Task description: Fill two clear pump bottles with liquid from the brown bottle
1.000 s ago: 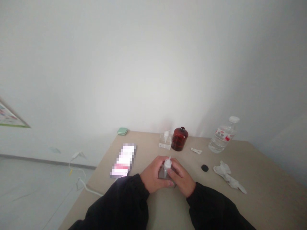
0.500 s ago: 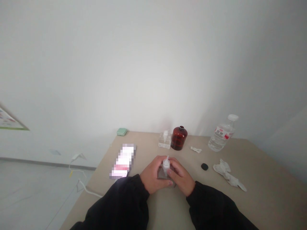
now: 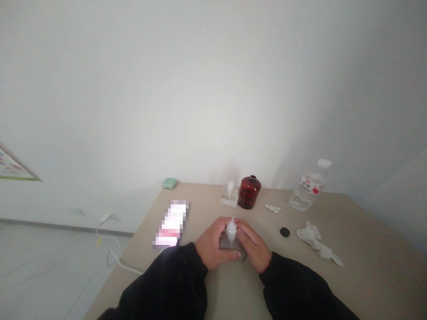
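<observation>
Near the middle of the table, a clear square bottle [image 3: 227, 243] with a white pointed nozzle cap [image 3: 231, 230] stands between my hands. My left hand [image 3: 212, 244] is wrapped round the bottle's left side, its thumb along the near face. At the cap, my right hand [image 3: 254, 244] is closed in from the right, with the thumb beside the cap and the fingers behind it. The far fingertips of both hands are partly hidden. Behind them are a similar clear square bottle [image 3: 229, 195] with a white nozzle and a brown bottle [image 3: 249, 193] without a cap.
On the left lie a phone with a blurred screen [image 3: 172, 224] and a small green case [image 3: 169, 183]. To the right are a black disc [image 3: 284, 232], a crumpled white glove [image 3: 316, 242], a small white scrap [image 3: 272, 208] and a water bottle [image 3: 307, 191]. A white wall borders the table.
My right thumb has shifted slightly up and right, off the cap's front, so more of the cap shows. My left hand and the bottle stay in place.
</observation>
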`<state>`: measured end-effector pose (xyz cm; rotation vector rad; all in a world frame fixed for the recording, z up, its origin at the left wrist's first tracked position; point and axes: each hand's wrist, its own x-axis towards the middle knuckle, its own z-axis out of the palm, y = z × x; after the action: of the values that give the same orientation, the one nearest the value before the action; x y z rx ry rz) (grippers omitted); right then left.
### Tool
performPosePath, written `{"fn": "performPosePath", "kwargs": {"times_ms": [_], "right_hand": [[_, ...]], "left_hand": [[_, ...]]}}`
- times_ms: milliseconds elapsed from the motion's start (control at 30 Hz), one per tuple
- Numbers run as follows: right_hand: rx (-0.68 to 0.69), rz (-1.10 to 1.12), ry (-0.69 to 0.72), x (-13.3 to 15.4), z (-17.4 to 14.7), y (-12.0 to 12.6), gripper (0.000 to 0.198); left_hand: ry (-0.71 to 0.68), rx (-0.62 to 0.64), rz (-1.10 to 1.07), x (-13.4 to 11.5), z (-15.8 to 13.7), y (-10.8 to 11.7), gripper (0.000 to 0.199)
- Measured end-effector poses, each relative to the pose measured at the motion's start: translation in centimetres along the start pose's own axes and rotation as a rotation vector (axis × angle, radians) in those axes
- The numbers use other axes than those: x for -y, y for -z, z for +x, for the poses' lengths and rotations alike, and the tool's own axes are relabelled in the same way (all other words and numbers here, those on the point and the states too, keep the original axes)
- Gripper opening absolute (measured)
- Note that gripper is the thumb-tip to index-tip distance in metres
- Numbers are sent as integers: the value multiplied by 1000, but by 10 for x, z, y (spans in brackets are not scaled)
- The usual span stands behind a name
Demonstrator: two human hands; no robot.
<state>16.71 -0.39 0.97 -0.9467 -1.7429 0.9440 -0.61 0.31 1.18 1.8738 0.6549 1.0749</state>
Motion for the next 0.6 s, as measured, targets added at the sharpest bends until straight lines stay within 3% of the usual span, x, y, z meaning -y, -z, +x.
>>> {"fn": "performPosePath", "kwargs": {"times_ms": [267, 467, 600], "right_hand": [[67, -22, 28, 2, 1, 1, 36], [-15, 3, -22, -1, -1, -1, 41], [15, -20, -7, 1, 0, 1, 40]], "left_hand": [[0, -2, 3, 0, 0, 0, 73], [-5, -2, 8, -1, 0, 0, 74], [6, 2, 8, 0, 0, 0, 73]]}}
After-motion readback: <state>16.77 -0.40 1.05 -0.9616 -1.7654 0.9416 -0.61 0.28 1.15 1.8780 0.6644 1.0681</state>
